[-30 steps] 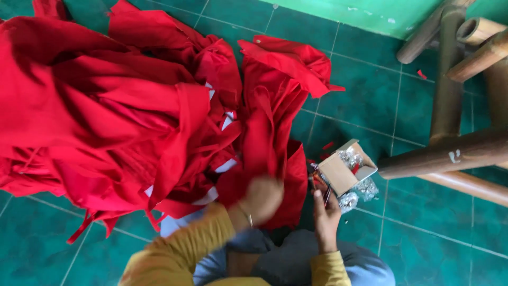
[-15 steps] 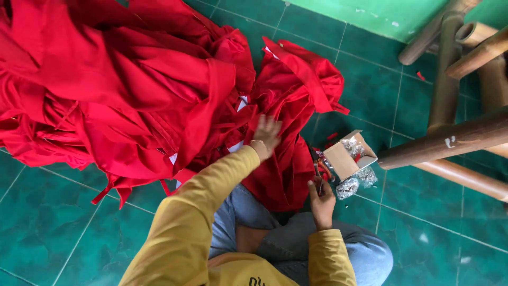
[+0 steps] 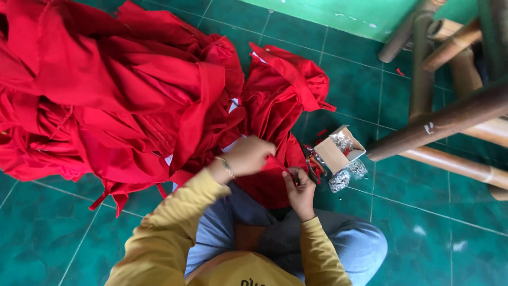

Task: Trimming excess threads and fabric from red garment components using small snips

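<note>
Pinched between the fingers of the left hand (image 3: 248, 156) is a fold of the red garment (image 3: 275, 106), which is draped over the lap and runs up onto the floor (image 3: 349, 79). Its edge is held taut toward the right hand (image 3: 299, 188), which is closed around a small dark tool, possibly a thread snipper (image 3: 295, 179); the view is too small for the tool to be told for certain. The 2 hands are set close together, just apart, above the knees. A thin bracelet (image 3: 226, 166) is worn on the left wrist, and both arms are covered by mustard-yellow sleeves (image 3: 174, 222). Blue-grey trousers (image 3: 349, 249) are seen on the crossed legs.

Just right of the right hand, red-handled scissors (image 3: 316, 164) are laid on the floor, touching the garment's edge. Beside them a small open cardboard box (image 3: 338, 151) is set, with crinkled clear plastic (image 3: 346, 177) in it and just below it.

To the left, a large pile (image 3: 106, 90) of red cloth is heaped, touching the garment. The floor is laid with dark green tiles. At the upper right, bamboo furniture legs (image 3: 439, 122) are crossed over the tiles, well apart from the hands.
</note>
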